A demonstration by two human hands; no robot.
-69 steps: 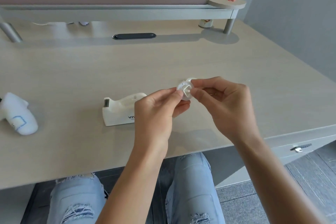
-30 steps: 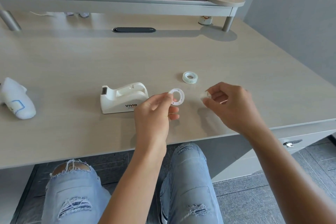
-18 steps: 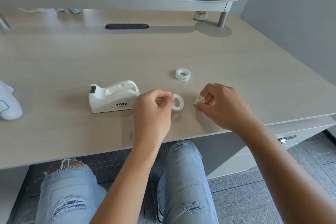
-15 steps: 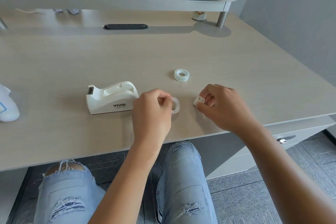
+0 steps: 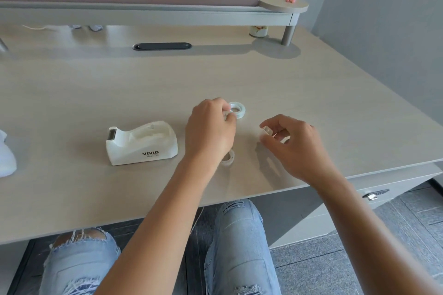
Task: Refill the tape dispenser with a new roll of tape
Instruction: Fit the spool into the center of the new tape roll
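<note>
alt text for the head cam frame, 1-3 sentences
Seen from above, a person's left hand closes its fingertips on a new tape roll lying on a pale desk, while the right hand pinches a small white spindle piece. An empty white dispenser sits to the left; an empty core ring lies under the left wrist.

"VIVID" in dark capitals on the near side of the white tape dispenser [image 5: 141, 143]. Smaller line beneath it too tiny to read. No other legible text.

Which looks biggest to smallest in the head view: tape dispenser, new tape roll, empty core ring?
1. Tape dispenser, clearly largest.
2. New tape roll.
3. Empty core ring, partly hidden by the left hand, so its rank against the roll is unsure.
</note>
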